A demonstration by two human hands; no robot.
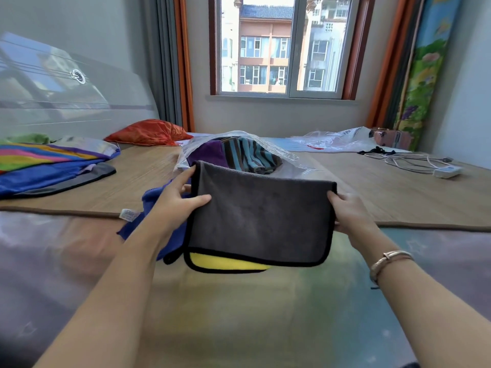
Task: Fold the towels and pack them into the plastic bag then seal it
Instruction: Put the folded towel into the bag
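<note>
A folded grey towel (260, 221) with black trim and a yellow underside hangs in the air between my hands. My left hand (176, 200) pinches its left edge, thumb on the front. My right hand (346, 212) grips its right edge. Just behind it a clear plastic bag (289, 162) lies on the bed, holding a purple towel (208, 154) and a blue-and-brown striped towel (252, 155). A blue towel (152, 201) with a white label lies crumpled under my left forearm.
Folded bright striped cloths (47, 166) and an orange pillow (146, 132) lie at the left. Another clear bag (334, 140) sits at the back right, with white cables and a power strip (447, 171) beside it. A window faces me.
</note>
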